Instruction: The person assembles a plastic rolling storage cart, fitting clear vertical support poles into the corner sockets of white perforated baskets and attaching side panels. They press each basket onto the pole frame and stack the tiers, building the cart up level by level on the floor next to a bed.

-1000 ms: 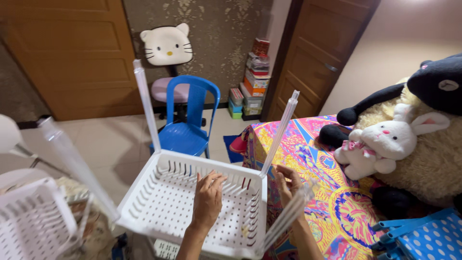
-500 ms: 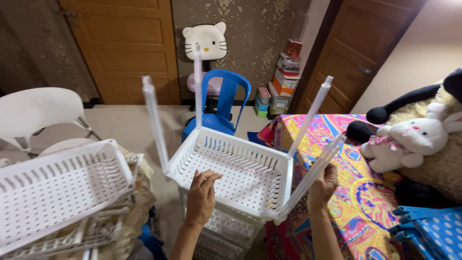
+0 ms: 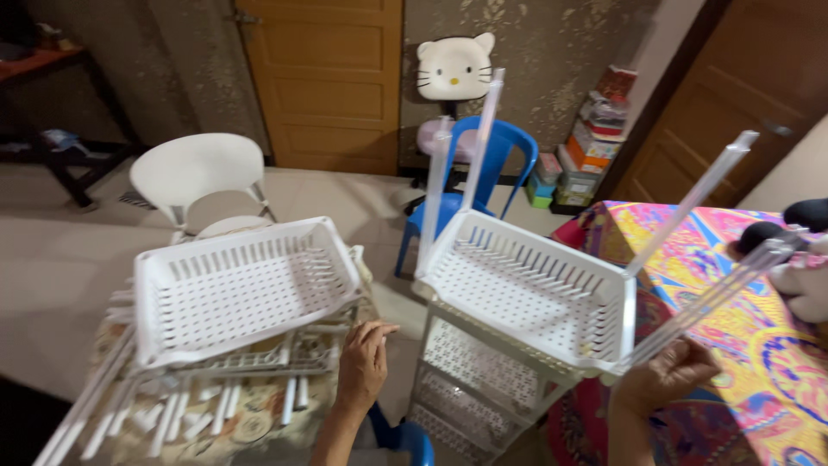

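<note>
Right hand: my right hand (image 3: 668, 380), nearest me, has its fingers curled round a bundle of clear tubes (image 3: 716, 298).
Left hand: my left hand (image 3: 362, 362) hangs loosely open, holding nothing; half a second ago it touched the rack.
Rack: the white basket rack (image 3: 526, 289) stands centre-right.
Loose basket: a spare basket (image 3: 241, 289) lies left.
Packages: coloured boxes (image 3: 586, 147) are stacked far right, by the wall.

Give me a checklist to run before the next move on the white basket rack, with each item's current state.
1. Top basket sits on the rack frame: ok.
2. Three corner poles stand in the basket: ok.
3. Bundle of clear poles held by right hand: ok.
4. Fourth corner near that hand has its pole seated: cannot tell.
5. Left hand free, beside the spare basket: ok.
6. Loose short tubes within reach under the spare basket: ok.
</note>
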Motion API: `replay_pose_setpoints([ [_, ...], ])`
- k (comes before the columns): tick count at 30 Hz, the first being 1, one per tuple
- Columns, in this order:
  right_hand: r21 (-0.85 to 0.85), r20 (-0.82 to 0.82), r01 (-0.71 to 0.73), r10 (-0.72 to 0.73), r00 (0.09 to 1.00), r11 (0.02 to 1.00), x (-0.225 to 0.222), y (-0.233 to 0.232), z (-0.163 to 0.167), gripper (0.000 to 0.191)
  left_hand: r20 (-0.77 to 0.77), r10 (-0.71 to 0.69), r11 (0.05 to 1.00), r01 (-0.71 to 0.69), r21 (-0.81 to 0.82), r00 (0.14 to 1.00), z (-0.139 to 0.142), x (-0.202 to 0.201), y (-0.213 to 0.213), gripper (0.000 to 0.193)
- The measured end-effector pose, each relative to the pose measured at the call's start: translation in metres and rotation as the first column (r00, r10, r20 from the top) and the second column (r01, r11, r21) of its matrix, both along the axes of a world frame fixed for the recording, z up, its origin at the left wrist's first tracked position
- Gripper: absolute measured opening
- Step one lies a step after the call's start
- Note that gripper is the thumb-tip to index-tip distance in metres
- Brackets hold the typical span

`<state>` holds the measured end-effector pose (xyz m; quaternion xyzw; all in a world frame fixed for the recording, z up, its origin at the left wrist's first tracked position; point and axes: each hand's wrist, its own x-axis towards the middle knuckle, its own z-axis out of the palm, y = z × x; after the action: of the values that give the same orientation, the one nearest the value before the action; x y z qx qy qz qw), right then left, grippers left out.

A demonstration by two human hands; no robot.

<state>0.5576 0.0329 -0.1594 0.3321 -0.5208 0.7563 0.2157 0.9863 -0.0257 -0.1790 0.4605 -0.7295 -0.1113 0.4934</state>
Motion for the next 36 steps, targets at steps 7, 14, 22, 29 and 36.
replay_pose_setpoints([
  [7,0.215,-0.160,0.081,-0.046,0.986,0.973,0.108,0.017,-0.015,0.011,0.018,0.086,0.995,-0.087,0.053,0.996,-0.012,0.082,0.016,0.025],
  [14,0.550,0.127,-0.553,0.592,0.796,0.626,0.244,-0.038,-0.032,0.013,0.040,0.175,0.983,-0.177,0.050,0.984,-0.025,0.129,0.007,0.028],
  [22,0.483,0.618,-0.868,0.658,0.431,0.115,0.348,-0.106,-0.035,0.039,0.064,0.449,0.893,-0.450,-0.004,0.891,-0.026,0.189,-0.006,0.037],
  [29,0.523,0.709,-0.852,0.568,0.418,-0.026,0.393,-0.171,-0.040,0.068,0.088,0.751,0.659,-0.751,-0.034,0.655,-0.024,0.248,-0.005,0.052],
  [36,0.512,0.795,-0.850,0.442,0.415,-0.122,0.417,-0.216,-0.046,0.062,-0.189,0.808,0.567,-0.824,-0.011,0.558,-0.049,0.286,-0.018,0.078],
])
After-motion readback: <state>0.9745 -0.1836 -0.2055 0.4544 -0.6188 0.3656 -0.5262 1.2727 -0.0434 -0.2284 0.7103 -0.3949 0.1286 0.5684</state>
